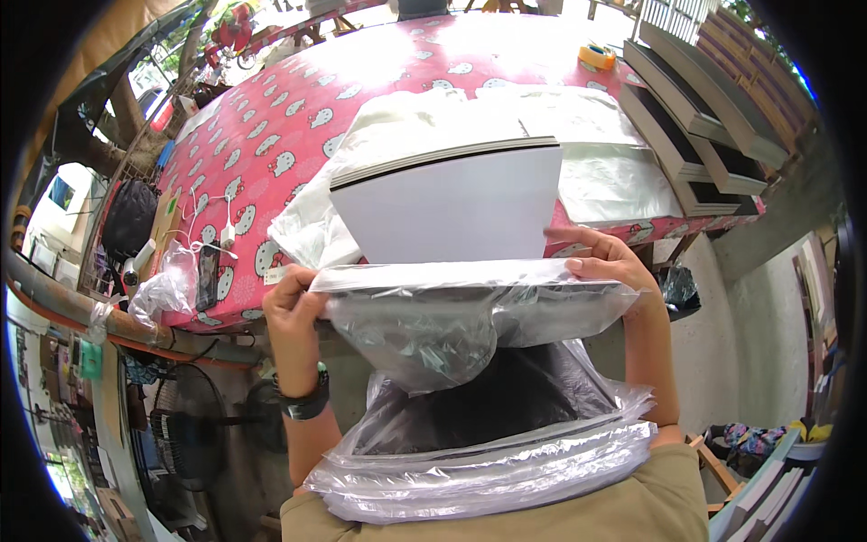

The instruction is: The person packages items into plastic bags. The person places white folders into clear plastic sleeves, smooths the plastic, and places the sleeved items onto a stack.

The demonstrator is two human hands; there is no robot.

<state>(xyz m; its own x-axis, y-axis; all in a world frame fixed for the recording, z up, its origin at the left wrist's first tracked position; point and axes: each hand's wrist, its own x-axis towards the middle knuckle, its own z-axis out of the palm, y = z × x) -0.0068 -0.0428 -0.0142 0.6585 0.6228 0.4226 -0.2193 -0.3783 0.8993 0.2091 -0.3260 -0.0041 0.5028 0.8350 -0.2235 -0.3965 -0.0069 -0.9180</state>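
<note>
My left hand (294, 300) is closed on the left end of a clear plastic bag (411, 339), thumb and fingers pinching its edge. At the bag's other end, my right hand (610, 262) grips it under the thumb, with the index finger stretched toward a stack of white boards (452, 203). The boards stand tilted just beyond the bag, thin dark layers showing along their top edge. Whether their lower part is inside the bag is hidden. Against my body rests a pile of plastic sleeves (488, 483), with a black sheet (497, 397) showing above it.
A pink patterned tablecloth (280, 108) covers the table. Flat plastic bags (619, 185) lie at its right, near stacked grey-edged boards (713, 126). Orange tape (597, 58) sits at the back. A phone (209, 275) and white cable lie left; a fan (185, 425) stands below.
</note>
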